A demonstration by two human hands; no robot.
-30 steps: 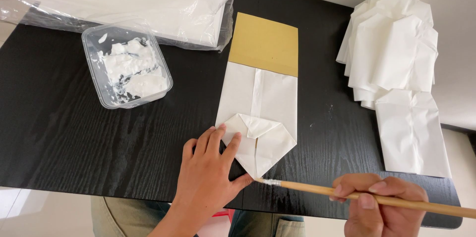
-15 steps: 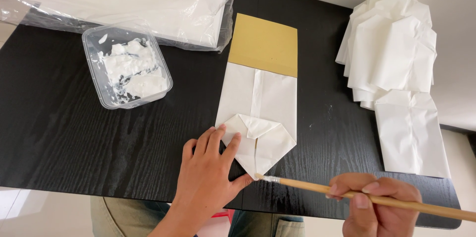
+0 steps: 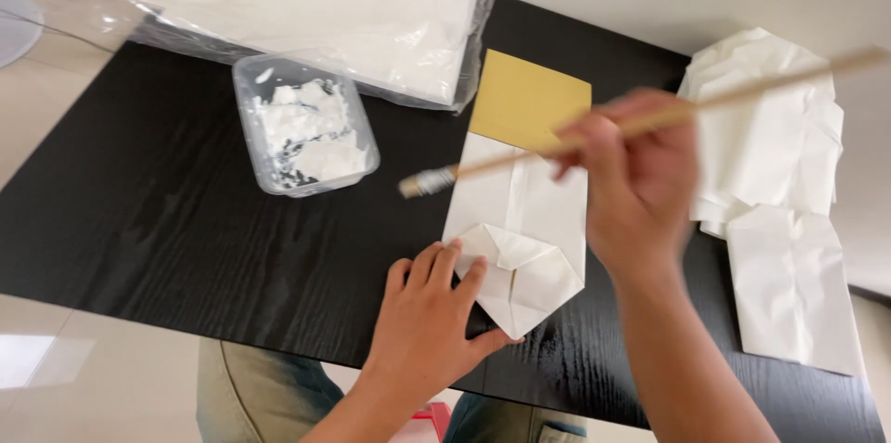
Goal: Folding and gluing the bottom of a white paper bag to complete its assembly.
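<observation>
Surface: black wood-grain counter [image 3: 167, 211], seen from above, person's legs visible below its near edge.
Left hand: left hand [image 3: 429, 322] lies flat, fingers spread, on the near-left corner of the folded white paper bag [image 3: 520, 239]; fingertips touch the folded triangular flap, thumb by the bag's bottom point. Grip: spread and pressing down, not pinching anything.
Right hand: right hand [image 3: 631, 179] raised above the bag, motion-blurred. Grip: fingers closed around a wooden brush [image 3: 640, 123], held mid-handle.
Brush: long pale wooden handle running from upper right down to the left; bristle tip [image 3: 419, 184] over the counter between the tub and the bag, just left of the bag's edge. Cannot tell whether the tip touches the counter.
Bag: lies flat mid-counter, near end folded into a pointed flap, far end on a tan card sheet [image 3: 527, 100].
Tub: clear plastic tub [image 3: 302, 123] of white paste, left of the bag, well apart from both hands.
Far edge: stack of white paper sheets in clear plastic wrap [image 3: 325, 7], just behind the tub.
Right side: pile of finished white folded bags [image 3: 780, 174] on the counter's right end, one lying nearer at [image 3: 794, 290].
</observation>
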